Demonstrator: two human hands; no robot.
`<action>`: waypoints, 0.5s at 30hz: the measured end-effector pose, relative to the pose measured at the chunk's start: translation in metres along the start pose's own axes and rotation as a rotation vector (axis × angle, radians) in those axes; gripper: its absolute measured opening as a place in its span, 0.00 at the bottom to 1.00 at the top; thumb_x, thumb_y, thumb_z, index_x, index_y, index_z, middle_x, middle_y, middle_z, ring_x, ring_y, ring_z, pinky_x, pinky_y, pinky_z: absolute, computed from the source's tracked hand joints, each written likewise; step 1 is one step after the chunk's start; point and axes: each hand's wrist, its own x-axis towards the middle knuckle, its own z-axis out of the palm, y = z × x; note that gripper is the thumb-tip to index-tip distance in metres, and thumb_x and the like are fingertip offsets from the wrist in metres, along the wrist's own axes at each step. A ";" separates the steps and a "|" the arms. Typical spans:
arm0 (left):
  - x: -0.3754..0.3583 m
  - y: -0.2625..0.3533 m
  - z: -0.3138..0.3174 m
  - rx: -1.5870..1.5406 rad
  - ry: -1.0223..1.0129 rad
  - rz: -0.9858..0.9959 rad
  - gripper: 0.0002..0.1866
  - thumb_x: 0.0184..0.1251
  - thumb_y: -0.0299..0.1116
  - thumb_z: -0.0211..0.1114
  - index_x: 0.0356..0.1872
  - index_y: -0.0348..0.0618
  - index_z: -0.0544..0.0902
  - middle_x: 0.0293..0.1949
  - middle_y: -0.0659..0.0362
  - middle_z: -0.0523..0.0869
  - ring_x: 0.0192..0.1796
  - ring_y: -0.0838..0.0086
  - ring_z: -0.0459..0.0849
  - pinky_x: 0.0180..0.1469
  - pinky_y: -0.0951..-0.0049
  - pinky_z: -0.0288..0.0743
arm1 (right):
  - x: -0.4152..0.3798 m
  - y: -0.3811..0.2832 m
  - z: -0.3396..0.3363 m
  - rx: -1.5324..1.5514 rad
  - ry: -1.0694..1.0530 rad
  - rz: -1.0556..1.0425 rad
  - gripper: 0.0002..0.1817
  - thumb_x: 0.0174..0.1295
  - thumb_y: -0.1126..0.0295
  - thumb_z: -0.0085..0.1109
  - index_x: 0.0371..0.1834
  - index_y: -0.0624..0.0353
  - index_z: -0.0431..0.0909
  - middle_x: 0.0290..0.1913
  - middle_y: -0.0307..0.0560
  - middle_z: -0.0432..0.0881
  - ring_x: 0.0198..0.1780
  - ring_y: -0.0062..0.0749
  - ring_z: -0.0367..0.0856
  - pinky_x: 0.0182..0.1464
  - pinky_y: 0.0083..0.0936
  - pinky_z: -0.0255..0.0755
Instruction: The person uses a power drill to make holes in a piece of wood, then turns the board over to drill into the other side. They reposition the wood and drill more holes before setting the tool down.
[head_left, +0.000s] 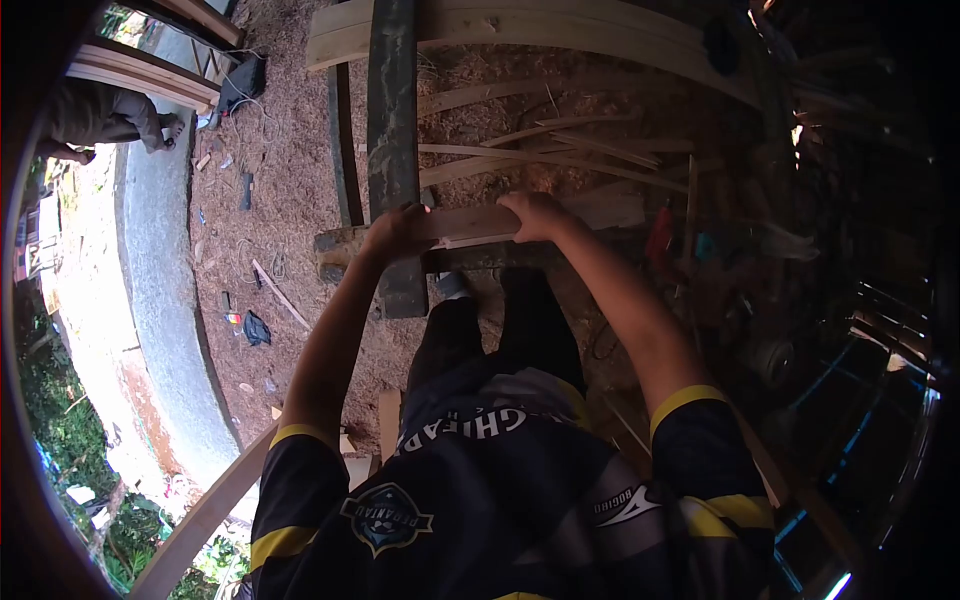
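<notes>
A short wooden board (468,223) lies crosswise in front of the body, over a dark beam (403,290). At its left end, my left hand (398,234) is closed round the wood. My right hand (535,216) grips the same board farther right, thumb and fingers on its edges. Part of the board, or another piece just behind it, extends past the right hand into shadow. The fingers' undersides are hidden.
Long pale planks (560,25) lie across the far side. Thin wood strips (560,155) and shavings cover the ground. At the upper left a person's legs (110,115) show near a concrete strip (160,280). A dark bag (256,329) lies on the ground.
</notes>
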 end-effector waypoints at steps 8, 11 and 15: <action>-0.022 0.023 -0.003 -0.289 -0.012 -0.153 0.37 0.56 0.51 0.86 0.64 0.42 0.86 0.54 0.44 0.94 0.59 0.54 0.94 0.63 0.57 0.87 | 0.017 0.015 -0.018 0.207 -0.271 -0.085 0.45 0.43 0.64 0.81 0.73 0.53 0.79 0.59 0.55 0.89 0.62 0.52 0.88 0.65 0.44 0.82; -0.029 0.008 0.014 -0.294 0.036 -0.165 0.38 0.56 0.51 0.86 0.65 0.41 0.87 0.54 0.44 0.94 0.59 0.55 0.94 0.63 0.58 0.86 | 0.029 0.011 -0.001 0.196 -0.351 0.007 0.48 0.43 0.62 0.81 0.76 0.52 0.76 0.62 0.54 0.88 0.66 0.51 0.86 0.68 0.45 0.80; -0.032 0.012 0.020 -0.392 0.052 -0.207 0.37 0.59 0.53 0.84 0.66 0.41 0.87 0.54 0.44 0.94 0.59 0.55 0.94 0.63 0.59 0.86 | 0.012 0.006 0.024 -0.062 -0.048 -0.109 0.55 0.41 0.51 0.87 0.78 0.48 0.72 0.65 0.52 0.84 0.70 0.50 0.82 0.72 0.46 0.76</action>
